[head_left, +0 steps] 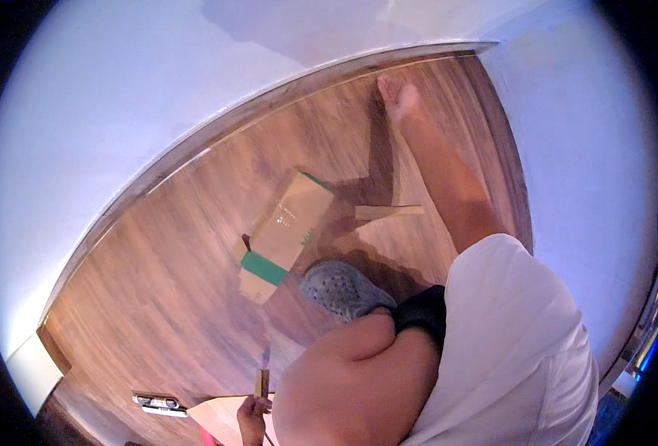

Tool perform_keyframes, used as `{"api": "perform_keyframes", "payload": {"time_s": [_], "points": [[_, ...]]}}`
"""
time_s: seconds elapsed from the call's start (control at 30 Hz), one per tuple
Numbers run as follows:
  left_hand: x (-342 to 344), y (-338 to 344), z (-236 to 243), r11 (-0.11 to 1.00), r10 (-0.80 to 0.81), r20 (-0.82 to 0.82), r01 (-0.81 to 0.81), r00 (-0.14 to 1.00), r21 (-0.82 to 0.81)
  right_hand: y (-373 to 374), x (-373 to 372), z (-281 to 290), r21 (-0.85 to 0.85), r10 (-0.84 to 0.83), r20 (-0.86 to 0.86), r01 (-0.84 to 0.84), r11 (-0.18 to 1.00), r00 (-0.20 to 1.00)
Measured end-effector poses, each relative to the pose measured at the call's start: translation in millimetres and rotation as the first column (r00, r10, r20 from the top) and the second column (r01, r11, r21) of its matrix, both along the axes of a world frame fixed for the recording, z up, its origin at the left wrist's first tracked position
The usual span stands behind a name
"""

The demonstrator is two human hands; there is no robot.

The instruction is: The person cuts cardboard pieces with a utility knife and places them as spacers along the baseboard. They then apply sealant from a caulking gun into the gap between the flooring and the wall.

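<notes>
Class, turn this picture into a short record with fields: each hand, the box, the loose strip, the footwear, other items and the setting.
Left hand: low in the view, holding a short tan piece upright
Right hand: stretched out near the baseboard; blurred, nothing seen in it
Box: tan cardboard with green bands, lying on the floor
Loose strip: thin, tan, right of the box
Footwear: grey, with holes
Other items: dark-and-white object, left of the left hand
Setting: wood-look floor, pale wall
</notes>
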State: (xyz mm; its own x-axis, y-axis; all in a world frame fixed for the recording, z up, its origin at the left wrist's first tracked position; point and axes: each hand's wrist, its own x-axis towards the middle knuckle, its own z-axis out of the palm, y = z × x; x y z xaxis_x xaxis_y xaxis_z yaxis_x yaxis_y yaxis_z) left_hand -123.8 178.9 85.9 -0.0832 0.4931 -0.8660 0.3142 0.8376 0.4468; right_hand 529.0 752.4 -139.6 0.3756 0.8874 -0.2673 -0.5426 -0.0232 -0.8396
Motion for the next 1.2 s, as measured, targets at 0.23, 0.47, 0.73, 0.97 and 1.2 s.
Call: {"api": "perform_keyframes", "payload": {"time_s": [0.23, 0.47, 0.73, 0.97, 1.2], "points": [[11.2, 77.3, 32.6, 0.967, -0.176, -0.329, 0.225, 0.928, 0.116, -155.8, -238.5, 85.0, -0.147, 0.625, 0.190, -0.608, 0.780, 0.757], [33.6, 185.7, 63.0, 0.910, -0.195, -0.205, 0.255, 0.959, 0.328, -213.4, -414.3, 197.2, 0.151, 0.645, 0.761, -0.986, -0.069, 0.071], [31.6, 188.9, 108.7, 0.977, 0.003, -0.024, 0.003, 1.000, 0.215, -210.5, -448.5, 242.4, -0.201, 0.675, 0.595, -0.894, -0.401, -0.436], [0.6, 168.2, 72.4, 0.908, -0.019, 0.000, 0.017, 1.000, 0.420, -177.4, -449.6, 264.1, -0.421, 0.703, 0.456, -0.829, -0.369, -0.545], [-23.8, 177.8, 31.3, 0.681, -0.192, -0.379, 0.401, 0.905, 0.613, -155.1, -465.2, 292.6, -0.574, 0.650, 0.401, -0.730, -0.372, -0.646]]}}
